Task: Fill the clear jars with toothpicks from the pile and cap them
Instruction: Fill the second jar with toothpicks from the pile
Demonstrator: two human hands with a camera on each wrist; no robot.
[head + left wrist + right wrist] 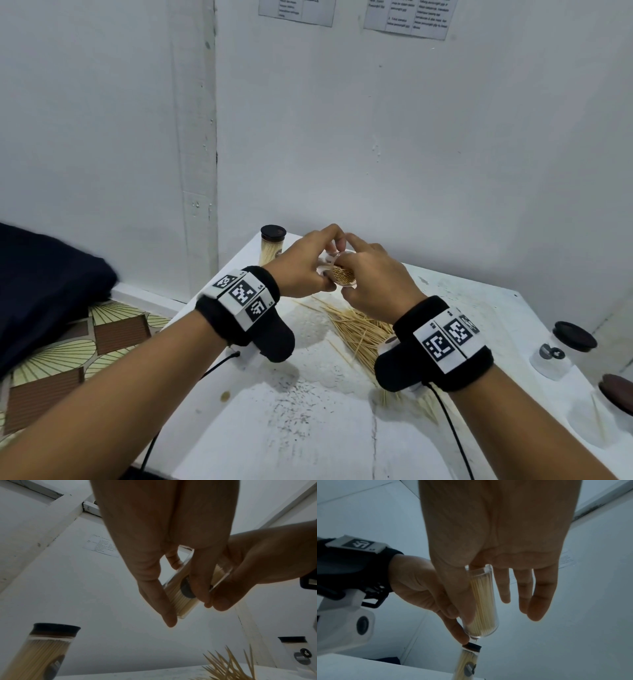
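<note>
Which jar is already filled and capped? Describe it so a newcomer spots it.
Start at the white table's far left corner, against the wall. The capped full jar stands there upright, left of both hands. Unlike the two near-empty capped jars at the right edge, it is packed with toothpicks under its dark lid.

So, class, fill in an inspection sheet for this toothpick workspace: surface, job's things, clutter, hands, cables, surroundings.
Surface: white table, scuffed and speckled.
Job's things: uncapped jar packed with toothpicks, held above the table; toothpick pile below it; capped full jar at the back; two capped jars at right, mostly empty.
Clutter: small brownish spot.
Hands: left hand and right hand both have a grip on the uncapped jar.
Cables: black cable from the right wristband.
Surroundings: white wall, posted papers, patterned floor.
</note>
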